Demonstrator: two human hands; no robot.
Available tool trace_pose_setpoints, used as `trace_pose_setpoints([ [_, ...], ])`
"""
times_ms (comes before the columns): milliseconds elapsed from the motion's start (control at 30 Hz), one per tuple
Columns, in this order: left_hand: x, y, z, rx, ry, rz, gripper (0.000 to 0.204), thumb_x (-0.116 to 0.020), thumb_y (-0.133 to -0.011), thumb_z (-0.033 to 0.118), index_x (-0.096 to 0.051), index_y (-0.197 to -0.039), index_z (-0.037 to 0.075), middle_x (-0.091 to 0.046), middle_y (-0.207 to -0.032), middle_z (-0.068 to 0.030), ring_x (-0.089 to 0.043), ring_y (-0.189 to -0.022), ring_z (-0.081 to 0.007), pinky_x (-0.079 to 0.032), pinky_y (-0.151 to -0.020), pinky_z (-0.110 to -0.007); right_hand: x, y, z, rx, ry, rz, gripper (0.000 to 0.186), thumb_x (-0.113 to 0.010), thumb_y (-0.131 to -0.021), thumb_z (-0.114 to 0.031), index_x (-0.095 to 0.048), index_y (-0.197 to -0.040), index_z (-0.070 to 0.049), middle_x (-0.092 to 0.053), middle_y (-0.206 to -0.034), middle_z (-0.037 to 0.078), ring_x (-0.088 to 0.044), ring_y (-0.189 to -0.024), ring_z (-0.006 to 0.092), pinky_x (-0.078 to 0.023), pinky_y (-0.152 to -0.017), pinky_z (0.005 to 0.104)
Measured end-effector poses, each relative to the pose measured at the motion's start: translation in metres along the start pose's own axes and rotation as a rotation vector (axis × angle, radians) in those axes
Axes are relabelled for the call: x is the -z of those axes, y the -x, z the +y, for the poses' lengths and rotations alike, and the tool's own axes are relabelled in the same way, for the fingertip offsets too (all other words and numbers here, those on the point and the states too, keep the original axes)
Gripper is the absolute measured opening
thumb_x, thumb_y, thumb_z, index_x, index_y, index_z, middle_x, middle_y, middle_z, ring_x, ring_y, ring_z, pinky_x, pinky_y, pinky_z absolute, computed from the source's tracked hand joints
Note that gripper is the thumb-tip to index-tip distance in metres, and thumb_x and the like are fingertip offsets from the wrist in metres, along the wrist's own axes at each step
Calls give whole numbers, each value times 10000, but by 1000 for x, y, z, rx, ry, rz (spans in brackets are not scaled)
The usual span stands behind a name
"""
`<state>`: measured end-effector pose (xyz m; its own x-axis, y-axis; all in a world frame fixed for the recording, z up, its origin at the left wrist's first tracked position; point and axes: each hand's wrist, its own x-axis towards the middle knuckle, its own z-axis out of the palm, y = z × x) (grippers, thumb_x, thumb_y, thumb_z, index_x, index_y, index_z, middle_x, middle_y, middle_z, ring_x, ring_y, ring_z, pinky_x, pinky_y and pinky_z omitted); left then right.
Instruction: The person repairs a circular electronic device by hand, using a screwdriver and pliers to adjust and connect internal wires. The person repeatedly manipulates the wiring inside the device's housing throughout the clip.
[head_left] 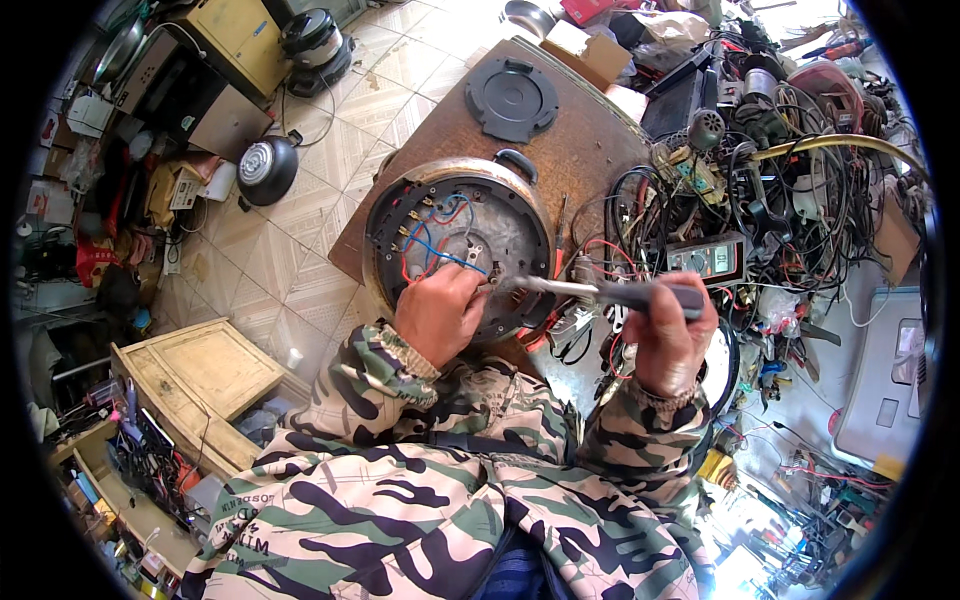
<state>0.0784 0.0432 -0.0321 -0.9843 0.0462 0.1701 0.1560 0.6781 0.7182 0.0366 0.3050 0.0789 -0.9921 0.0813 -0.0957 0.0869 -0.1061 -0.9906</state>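
Note:
An upturned round appliance base (375, 240) lies on the brown table, its inside exposed. Blue and red wires (432, 240) run through it past a metal bracket (475, 256). My left hand (440, 312) is closed over the near part of the base, fingertips by the blue wire; what they pinch is hidden. My right hand (668, 335) grips the dark handle of a tool with a bright metal shaft (570, 287). Its shaft points left, and its darker far end is over the base near my left fingers, too blurred to tell its kind.
A round black cover (512, 97) lies on the brown table (410, 135) beyond the base. A slim screwdriver (562, 222) lies right of the base. Further right are a multimeter (708, 258) and tangled cables (790, 190). A wooden cabinet (205, 375) stands at left.

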Motion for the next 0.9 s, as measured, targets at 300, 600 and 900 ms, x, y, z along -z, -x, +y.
trace_pose_setpoints([
  [300,8,0,18,-53,-43,-4,214,-839,-869,63,-782,-1070,107,-690,-913,-92,-728,-726,-309,-585,-624,-417,87,107,120,-510,-532,393,304,-706,-1073,-408,-675,-963,-126,-579,-707,40,-535,-542,207,-413,-498,367],
  [600,-1,-15,19,-48,-41,-102,97,-800,-894,88,-789,-990,106,-669,-848,-112,-728,-753,-340,-584,-642,-443,77,122,120,-550,-530,462,298,-727,-1058,-428,-656,-976,-150,-591,-737,33,-544,-574,190,-426,-527,359],
  [900,-12,-11,10,-79,18,-194,134,-847,-859,142,-772,-971,141,-673,-857,-104,-720,-742,-359,-581,-647,-458,86,118,153,-592,-662,505,144,-757,-1019,-190,-616,-1045,-186,-604,-761,60,-590,-595,238,-481,-474,401],
])
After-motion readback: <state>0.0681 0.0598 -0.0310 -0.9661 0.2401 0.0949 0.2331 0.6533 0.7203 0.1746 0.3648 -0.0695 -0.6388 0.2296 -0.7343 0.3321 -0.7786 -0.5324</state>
